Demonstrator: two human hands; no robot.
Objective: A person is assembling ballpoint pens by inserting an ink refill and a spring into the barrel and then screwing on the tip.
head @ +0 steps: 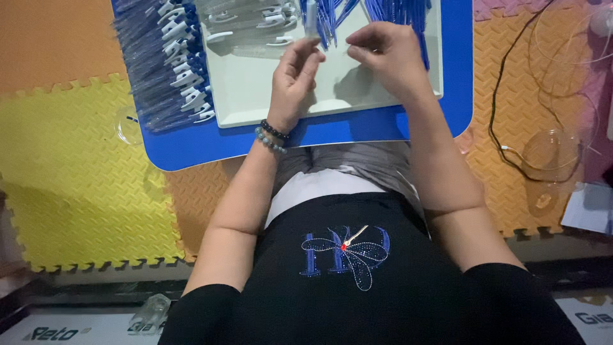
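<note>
A clear pen barrel (311, 19) is gripped upright in the fingers of the left hand (295, 73), while something thin, too small to identify, is pinched by the right hand (386, 54) just beside it. Both are held above a pale tray (255, 96) on a blue lap table (191, 144). A row of finished-looking pens with white clips (179, 70) is stacked at one side; loose blue refills (396, 13) are heaped near the tray's far edge, so the work is judged partly done.

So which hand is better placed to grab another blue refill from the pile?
Probably the right hand: it sits just below the blue refills, while the left hand is pinching a clear pen barrel.
</note>
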